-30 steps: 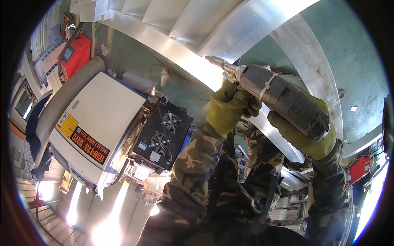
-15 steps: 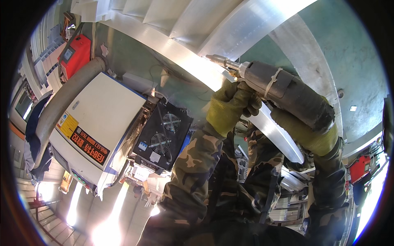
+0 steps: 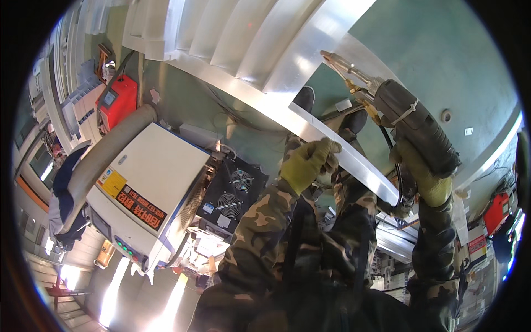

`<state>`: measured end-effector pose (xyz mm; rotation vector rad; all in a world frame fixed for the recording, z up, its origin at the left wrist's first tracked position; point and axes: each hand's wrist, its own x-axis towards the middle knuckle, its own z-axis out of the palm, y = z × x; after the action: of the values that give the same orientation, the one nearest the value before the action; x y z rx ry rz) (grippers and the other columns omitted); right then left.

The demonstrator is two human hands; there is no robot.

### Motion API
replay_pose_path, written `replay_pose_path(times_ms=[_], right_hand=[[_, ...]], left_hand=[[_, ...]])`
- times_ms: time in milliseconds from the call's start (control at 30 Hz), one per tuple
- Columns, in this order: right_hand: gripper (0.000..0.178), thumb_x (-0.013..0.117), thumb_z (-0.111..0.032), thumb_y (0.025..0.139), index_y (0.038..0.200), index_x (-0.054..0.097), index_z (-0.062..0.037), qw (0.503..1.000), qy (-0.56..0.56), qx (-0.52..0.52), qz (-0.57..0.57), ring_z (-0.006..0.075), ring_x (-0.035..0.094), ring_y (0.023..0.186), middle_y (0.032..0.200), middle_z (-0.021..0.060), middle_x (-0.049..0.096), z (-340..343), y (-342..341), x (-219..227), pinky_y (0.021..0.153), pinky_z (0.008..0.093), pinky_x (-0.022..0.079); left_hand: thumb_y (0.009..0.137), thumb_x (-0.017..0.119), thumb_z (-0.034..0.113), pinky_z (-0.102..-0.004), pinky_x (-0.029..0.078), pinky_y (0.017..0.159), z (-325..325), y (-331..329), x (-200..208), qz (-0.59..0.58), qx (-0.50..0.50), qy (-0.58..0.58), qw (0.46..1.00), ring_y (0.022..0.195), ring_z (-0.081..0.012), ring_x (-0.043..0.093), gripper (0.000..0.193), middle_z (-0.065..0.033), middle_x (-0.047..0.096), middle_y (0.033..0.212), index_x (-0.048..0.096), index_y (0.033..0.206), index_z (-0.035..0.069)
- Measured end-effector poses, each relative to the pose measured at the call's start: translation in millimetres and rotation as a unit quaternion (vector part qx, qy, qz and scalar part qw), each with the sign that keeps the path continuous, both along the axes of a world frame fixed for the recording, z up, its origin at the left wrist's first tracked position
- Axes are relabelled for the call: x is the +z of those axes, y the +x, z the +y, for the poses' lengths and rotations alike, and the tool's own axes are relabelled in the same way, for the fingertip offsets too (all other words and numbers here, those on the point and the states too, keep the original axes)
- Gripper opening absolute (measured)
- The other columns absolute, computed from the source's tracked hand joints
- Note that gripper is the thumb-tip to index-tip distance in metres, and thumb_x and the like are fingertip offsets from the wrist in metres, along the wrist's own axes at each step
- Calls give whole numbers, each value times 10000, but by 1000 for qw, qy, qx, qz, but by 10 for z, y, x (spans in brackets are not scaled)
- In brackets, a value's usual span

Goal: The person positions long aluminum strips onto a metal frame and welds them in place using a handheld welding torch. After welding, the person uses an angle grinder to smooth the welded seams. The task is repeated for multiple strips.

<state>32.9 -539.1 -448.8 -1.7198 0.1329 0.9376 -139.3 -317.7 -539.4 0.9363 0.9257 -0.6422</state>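
In my right hand (image 3: 423, 174), gloved in olive-yellow, is a thick dark handheld welding gun (image 3: 412, 122). Its metal nozzle (image 3: 343, 63) points up and left, apart from the left hand, with a brass-coloured fitting (image 3: 354, 86) and a dark cable below. My left hand (image 3: 310, 163), in a matching glove, is closed with its fingers curled beside a bright metal bar (image 3: 354, 157). Whatever those fingers hold, if anything, is hidden. The bar belongs to a silvery frame with ribbed slats (image 3: 232, 39) at the top.
On the left stands a white machine cabinet (image 3: 152, 171) with a thick grey hose (image 3: 119, 149). A black unit with two fans (image 3: 235, 191) adjoins it. A red box-shaped machine (image 3: 119, 102) is farther back, another red unit (image 3: 498, 213) far right. Cables (image 3: 235, 113) lie on the green floor.
My left hand has come away from the front of the welding gun. The gun has moved up and right from the metal corner. The bright glare on the frame has faded.
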Motion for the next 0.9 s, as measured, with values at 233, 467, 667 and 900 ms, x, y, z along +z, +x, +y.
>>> replay_pose_path(times_ms=[233, 467, 667, 900], right_hand=[[332, 764, -216, 927, 1181, 722, -6, 964, -253, 74, 25, 114, 674, 817, 932, 58, 753, -562, -274, 694, 779, 302, 539], [252, 676, -297, 1014, 986, 729, -52, 910, -226, -324, -126, 75, 582, 664, 818, 6, 688, -609, -921, 1279, 610, 242, 430], [254, 681, -302, 1007, 983, 675, -49, 775, -233, -541, -229, 92, 543, 627, 781, 14, 625, 412, -1058, 2274, 586, 231, 396], [343, 662, -289, 1026, 1202, 671, 5, 693, -188, -635, -286, 139, 607, 696, 993, 77, 695, 1088, -999, 2900, 601, 256, 479]], left_hand=[[1111, 539, 350, -221, 504, 739, -140, -69, 669, -61, -144, -113, 981, 803, -70, 598, 386, -5, 671, 882, 706, 1217, 19], [1087, 594, 348, -243, 513, 832, 397, 344, 1173, -148, -371, -100, 911, 909, -92, 620, 409, -24, 705, 1033, 673, 1316, 19], [1041, 671, 355, -288, 521, 986, 815, 552, 1553, -260, -468, -149, 831, 1132, -155, 657, 526, -109, 701, 1216, 566, 1434, 21], [1029, 653, 446, -330, 531, 868, 842, 562, 2034, -205, -625, -265, 705, 965, -211, 658, 631, -132, 707, 1137, 494, 1512, 73]])
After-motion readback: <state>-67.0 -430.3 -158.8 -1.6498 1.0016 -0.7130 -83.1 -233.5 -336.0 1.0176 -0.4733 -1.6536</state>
